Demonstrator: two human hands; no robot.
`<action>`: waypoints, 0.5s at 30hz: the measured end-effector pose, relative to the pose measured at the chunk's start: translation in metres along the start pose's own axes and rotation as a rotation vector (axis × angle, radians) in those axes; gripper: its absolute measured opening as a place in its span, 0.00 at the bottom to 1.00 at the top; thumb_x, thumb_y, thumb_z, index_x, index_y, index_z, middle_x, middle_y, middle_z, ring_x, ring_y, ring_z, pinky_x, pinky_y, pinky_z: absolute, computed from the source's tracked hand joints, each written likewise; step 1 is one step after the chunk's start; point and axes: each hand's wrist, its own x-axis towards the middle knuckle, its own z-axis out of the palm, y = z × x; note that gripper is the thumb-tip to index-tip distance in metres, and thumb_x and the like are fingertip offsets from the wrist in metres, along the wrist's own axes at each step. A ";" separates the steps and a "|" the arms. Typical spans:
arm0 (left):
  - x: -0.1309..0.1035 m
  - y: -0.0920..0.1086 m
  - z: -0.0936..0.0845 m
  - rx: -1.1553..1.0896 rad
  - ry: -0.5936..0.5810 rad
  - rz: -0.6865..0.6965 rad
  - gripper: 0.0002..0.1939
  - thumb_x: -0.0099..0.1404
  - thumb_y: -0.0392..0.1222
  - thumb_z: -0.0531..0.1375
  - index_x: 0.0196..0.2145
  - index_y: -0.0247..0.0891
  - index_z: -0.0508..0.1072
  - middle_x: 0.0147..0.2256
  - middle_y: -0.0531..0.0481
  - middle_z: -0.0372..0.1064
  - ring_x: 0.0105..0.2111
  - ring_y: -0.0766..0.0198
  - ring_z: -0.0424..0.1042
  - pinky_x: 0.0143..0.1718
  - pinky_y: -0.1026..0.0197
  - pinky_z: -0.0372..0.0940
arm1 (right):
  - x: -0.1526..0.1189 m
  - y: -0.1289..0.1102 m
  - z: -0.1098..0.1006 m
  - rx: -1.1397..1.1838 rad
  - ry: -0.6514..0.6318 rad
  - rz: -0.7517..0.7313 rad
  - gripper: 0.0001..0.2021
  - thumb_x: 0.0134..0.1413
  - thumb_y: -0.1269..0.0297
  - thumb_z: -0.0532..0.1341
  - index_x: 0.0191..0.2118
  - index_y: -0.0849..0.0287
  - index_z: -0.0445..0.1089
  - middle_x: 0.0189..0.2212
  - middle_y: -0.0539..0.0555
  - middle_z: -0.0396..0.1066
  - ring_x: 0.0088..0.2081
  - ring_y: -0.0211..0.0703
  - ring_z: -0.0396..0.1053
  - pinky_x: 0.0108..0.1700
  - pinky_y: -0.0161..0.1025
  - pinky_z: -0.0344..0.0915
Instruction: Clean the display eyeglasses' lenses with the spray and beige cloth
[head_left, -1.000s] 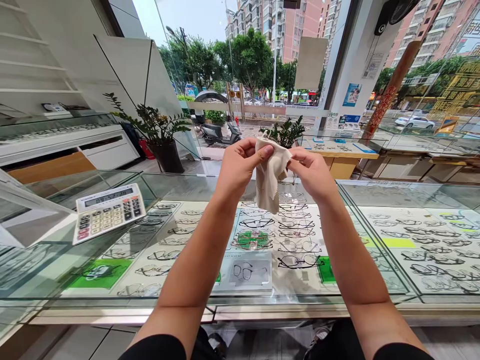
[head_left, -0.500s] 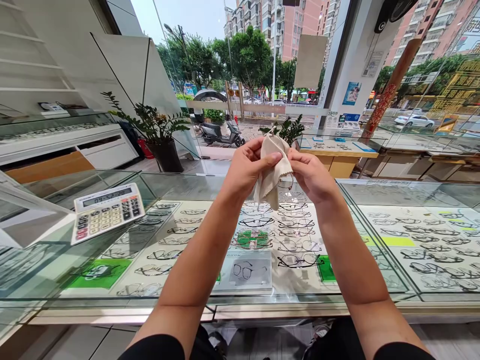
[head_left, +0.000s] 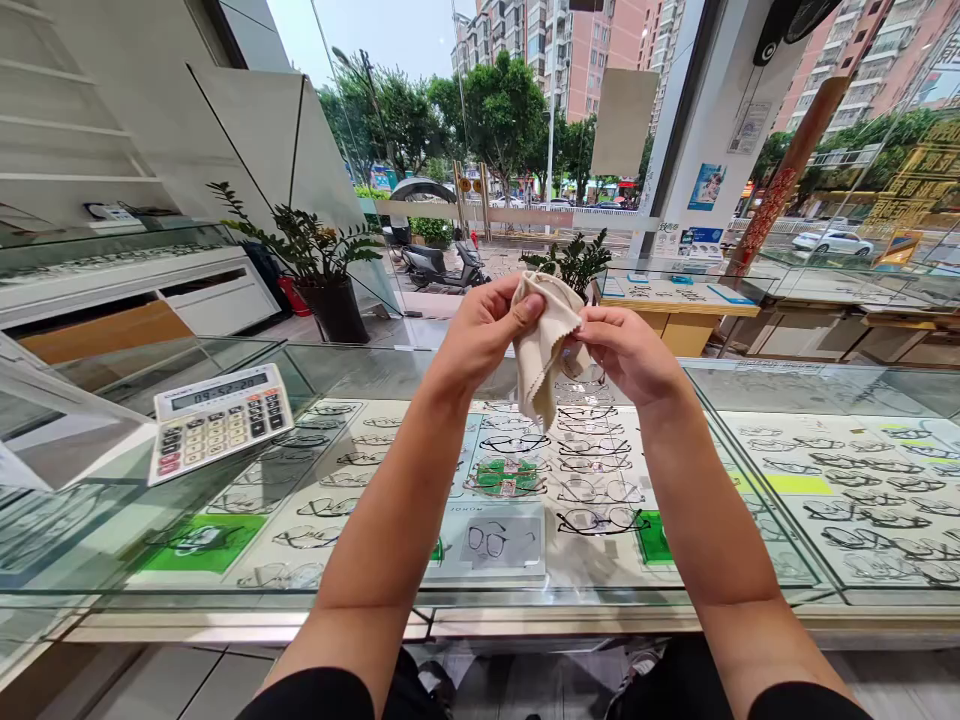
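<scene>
Above the glass counter, my left hand (head_left: 487, 325) is closed on a cream cleaning cloth (head_left: 538, 370) with a zigzag edge, its thumb pressed on the front. The cloth's lower corner hangs down between my hands. My right hand (head_left: 622, 350) is closed in a pinch at the cloth's right side. A thin piece of eyeglasses (head_left: 577, 362) shows just below those fingers; the cloth and fingers hide most of it.
Rows of spectacle frames (head_left: 600, 520) lie under the glass display counter (head_left: 480, 598). A calculator (head_left: 221, 420) rests on the counter at the left. Potted plants (head_left: 337, 310) stand beyond, before the shop window. Another display case (head_left: 825, 375) adjoins at the right.
My left thumb has shifted slightly left and up on the cloth. The cloth is spread wider toward my right hand, and its hanging corner has swung. Both hands remain closed.
</scene>
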 end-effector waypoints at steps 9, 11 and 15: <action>-0.001 -0.004 0.021 -0.011 0.158 0.090 0.30 0.52 0.68 0.79 0.32 0.41 0.76 0.29 0.52 0.73 0.26 0.65 0.68 0.29 0.62 0.66 | 0.003 0.008 0.006 0.057 -0.133 -0.011 0.21 0.47 0.44 0.79 0.28 0.56 0.76 0.27 0.49 0.71 0.31 0.40 0.64 0.37 0.41 0.63; -0.002 -0.006 0.026 0.031 0.222 0.126 0.30 0.56 0.71 0.76 0.31 0.42 0.75 0.27 0.53 0.70 0.25 0.66 0.66 0.27 0.62 0.64 | 0.003 0.010 0.007 0.043 -0.153 -0.024 0.21 0.48 0.44 0.79 0.29 0.56 0.76 0.28 0.49 0.72 0.31 0.40 0.64 0.38 0.42 0.63; -0.001 -0.010 0.028 0.046 0.299 0.166 0.30 0.63 0.74 0.70 0.31 0.42 0.74 0.26 0.54 0.69 0.24 0.67 0.65 0.26 0.62 0.63 | 0.003 0.008 0.007 0.002 -0.120 -0.037 0.20 0.50 0.44 0.79 0.31 0.56 0.77 0.31 0.49 0.72 0.34 0.40 0.65 0.42 0.43 0.65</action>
